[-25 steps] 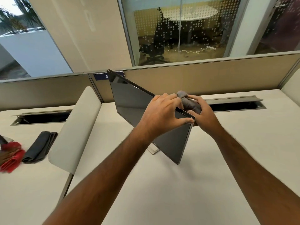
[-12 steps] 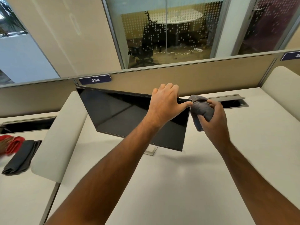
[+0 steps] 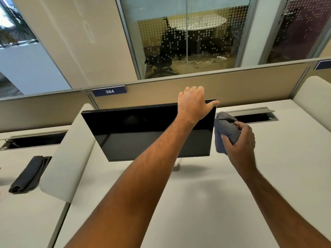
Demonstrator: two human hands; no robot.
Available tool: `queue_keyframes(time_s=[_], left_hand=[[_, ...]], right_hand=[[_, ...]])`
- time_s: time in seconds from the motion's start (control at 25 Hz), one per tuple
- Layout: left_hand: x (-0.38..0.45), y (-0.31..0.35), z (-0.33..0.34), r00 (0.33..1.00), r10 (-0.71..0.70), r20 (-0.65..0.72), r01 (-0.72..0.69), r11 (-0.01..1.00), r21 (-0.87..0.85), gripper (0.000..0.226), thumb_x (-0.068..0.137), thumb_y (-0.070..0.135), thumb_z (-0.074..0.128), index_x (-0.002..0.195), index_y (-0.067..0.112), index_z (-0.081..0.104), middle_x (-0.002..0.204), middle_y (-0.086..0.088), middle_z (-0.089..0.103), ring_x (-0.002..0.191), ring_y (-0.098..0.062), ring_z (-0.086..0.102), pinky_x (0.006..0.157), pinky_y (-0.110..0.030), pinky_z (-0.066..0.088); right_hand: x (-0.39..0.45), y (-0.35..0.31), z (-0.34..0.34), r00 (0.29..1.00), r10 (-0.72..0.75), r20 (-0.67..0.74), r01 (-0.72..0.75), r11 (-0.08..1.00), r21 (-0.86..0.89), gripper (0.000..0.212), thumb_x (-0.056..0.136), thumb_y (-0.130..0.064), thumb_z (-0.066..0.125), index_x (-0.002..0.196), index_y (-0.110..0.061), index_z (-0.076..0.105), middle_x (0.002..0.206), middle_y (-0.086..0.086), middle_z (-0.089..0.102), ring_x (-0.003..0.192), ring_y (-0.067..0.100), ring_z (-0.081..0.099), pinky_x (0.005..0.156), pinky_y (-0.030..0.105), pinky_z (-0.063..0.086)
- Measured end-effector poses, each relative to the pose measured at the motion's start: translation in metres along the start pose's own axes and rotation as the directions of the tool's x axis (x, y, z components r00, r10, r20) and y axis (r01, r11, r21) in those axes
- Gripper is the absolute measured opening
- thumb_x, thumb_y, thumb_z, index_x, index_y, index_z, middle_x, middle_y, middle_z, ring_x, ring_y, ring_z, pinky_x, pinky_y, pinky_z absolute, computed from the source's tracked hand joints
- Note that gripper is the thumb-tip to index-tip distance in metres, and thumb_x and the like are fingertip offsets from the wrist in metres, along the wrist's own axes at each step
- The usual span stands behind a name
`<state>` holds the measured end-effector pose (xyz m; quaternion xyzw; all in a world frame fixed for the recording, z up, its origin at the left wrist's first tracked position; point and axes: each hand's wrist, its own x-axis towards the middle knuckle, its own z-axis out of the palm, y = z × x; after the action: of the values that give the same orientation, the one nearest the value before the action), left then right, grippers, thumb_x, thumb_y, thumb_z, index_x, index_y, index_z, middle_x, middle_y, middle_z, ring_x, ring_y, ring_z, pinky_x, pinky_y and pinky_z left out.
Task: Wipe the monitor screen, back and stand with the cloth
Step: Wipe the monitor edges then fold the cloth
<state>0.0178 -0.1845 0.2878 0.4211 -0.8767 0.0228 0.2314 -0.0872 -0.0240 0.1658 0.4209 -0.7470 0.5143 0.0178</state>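
At the monitor [image 3: 143,133] top-right corner, my left hand [image 3: 193,106] grips the edge; my right hand [image 3: 240,140] clamps the cloth [image 3: 223,129] just right of the screen's long horizontal axis, nearer for wiping.

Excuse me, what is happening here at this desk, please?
A person is cleaning a monitor on a white desk. The left hand grips the monitor's top right corner, fingers over the top edge. The right hand holds a bunched grey cloth just beside the monitor's right edge. The dark screen faces the person. Another folded dark cloth lies on the next desk to the left.
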Motion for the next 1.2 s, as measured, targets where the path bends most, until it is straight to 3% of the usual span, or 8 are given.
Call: queue_keyframes(time_s=[0.28, 0.44, 0.64, 0.76, 0.88, 1.0, 1.08, 1.2], left_hand=[[0.002, -0.002, 0.001, 0.999, -0.039, -0.006, 0.039, 0.998, -0.041, 0.055, 0.088, 0.074, 0.059, 0.100, 0.020, 0.060, 0.098, 0.003, 0.061, 0.098, -0.020, 0.056, 0.088, -0.040, 0.049], [-0.029, -0.058, -0.018, 0.998, 0.011, -0.067, -0.015, 0.998, -0.058, 0.048, 0.095, 0.066, 0.053, 0.112, 0.023, 0.063, 0.113, 0.005, 0.064, 0.112, -0.020, 0.055, 0.096, -0.041, 0.046], [-0.086, -0.178, -0.062, 0.948, -0.187, -0.259, 0.165, 0.981, -0.106, 0.041, 0.102, 0.055, 0.047, 0.125, 0.024, 0.062, 0.129, 0.002, 0.059, 0.132, -0.021, 0.044, 0.113, -0.044, 0.032], [-0.116, -0.249, -0.080, 0.824, -0.440, -0.358, 0.382, 0.897, -0.222, 0.041, 0.102, 0.048, 0.047, 0.128, 0.019, 0.061, 0.133, -0.006, 0.060, 0.134, -0.026, 0.044, 0.114, -0.043, 0.032], [-0.141, -0.290, -0.088, 0.732, -0.650, -0.204, 0.479, 0.704, -0.524, 0.042, 0.108, 0.041, 0.043, 0.136, 0.015, 0.058, 0.136, -0.008, 0.060, 0.132, -0.025, 0.049, 0.116, -0.041, 0.037], [-0.155, -0.299, -0.088, 0.732, -0.681, -0.012, 0.484, 0.532, -0.695, 0.042, 0.112, 0.041, 0.033, 0.142, 0.020, 0.054, 0.135, -0.002, 0.059, 0.127, -0.018, 0.054, 0.112, -0.034, 0.042], [-0.160, -0.305, -0.085, 0.746, -0.666, -0.028, 0.446, 0.530, -0.721, 0.040, 0.113, 0.035, 0.032, 0.144, 0.022, 0.054, 0.137, 0.001, 0.059, 0.128, -0.016, 0.054, 0.111, -0.029, 0.042], [-0.163, -0.315, -0.079, 0.748, -0.662, -0.040, 0.405, 0.504, -0.763, 0.041, 0.112, 0.034, 0.032, 0.143, 0.025, 0.056, 0.138, 0.000, 0.061, 0.130, -0.019, 0.057, 0.115, -0.036, 0.046]], right_hand=[[-0.003, -0.009, 0.016, 0.996, -0.012, 0.087, 0.011, 1.000, 0.007, 0.040, 0.096, -0.030, 0.068, 0.129, -0.018, 0.050, 0.124, 0.004, 0.064, 0.112, 0.023, 0.061, 0.105, 0.040, 0.041], [-0.003, -0.018, 0.020, 0.990, -0.048, 0.132, 0.026, 0.986, 0.163, 0.039, 0.097, -0.018, 0.067, 0.130, -0.020, 0.047, 0.125, 0.003, 0.060, 0.114, 0.022, 0.060, 0.098, 0.046, 0.055], [0.005, -0.041, 0.029, 0.993, -0.075, -0.088, 0.090, 0.980, 0.180, 0.043, 0.098, -0.013, 0.065, 0.136, -0.009, 0.046, 0.135, 0.014, 0.049, 0.127, 0.027, 0.049, 0.105, 0.014, 0.037], [0.016, -0.057, 0.041, 0.986, -0.064, -0.154, 0.094, 0.977, 0.191, 0.048, 0.100, -0.015, 0.061, 0.144, -0.009, 0.043, 0.140, 0.017, 0.043, 0.133, 0.024, 0.044, 0.113, 0.023, 0.036], [0.026, -0.068, 0.054, 0.981, -0.066, -0.183, 0.100, 0.978, 0.181, 0.051, 0.101, -0.017, 0.058, 0.149, -0.012, 0.042, 0.141, 0.016, 0.042, 0.133, 0.019, 0.042, 0.115, 0.025, 0.035], [0.031, -0.082, 0.068, 0.990, 0.003, -0.143, 0.024, 0.983, 0.181, 0.053, 0.101, -0.027, 0.058, 0.151, -0.019, 0.042, 0.138, 0.011, 0.040, 0.128, 0.017, 0.044, 0.110, 0.020, 0.038], [0.033, -0.093, 0.077, 0.994, 0.050, -0.094, -0.034, 0.985, 0.170, 0.056, 0.100, -0.035, 0.060, 0.151, -0.023, 0.042, 0.137, 0.009, 0.040, 0.124, 0.017, 0.047, 0.102, 0.017, 0.042], [0.037, -0.115, 0.086, 0.996, 0.078, -0.036, -0.073, 0.990, 0.122, 0.055, 0.097, -0.040, 0.062, 0.148, -0.028, 0.046, 0.131, 0.007, 0.044, 0.118, 0.018, 0.054, 0.101, 0.030, 0.051]])
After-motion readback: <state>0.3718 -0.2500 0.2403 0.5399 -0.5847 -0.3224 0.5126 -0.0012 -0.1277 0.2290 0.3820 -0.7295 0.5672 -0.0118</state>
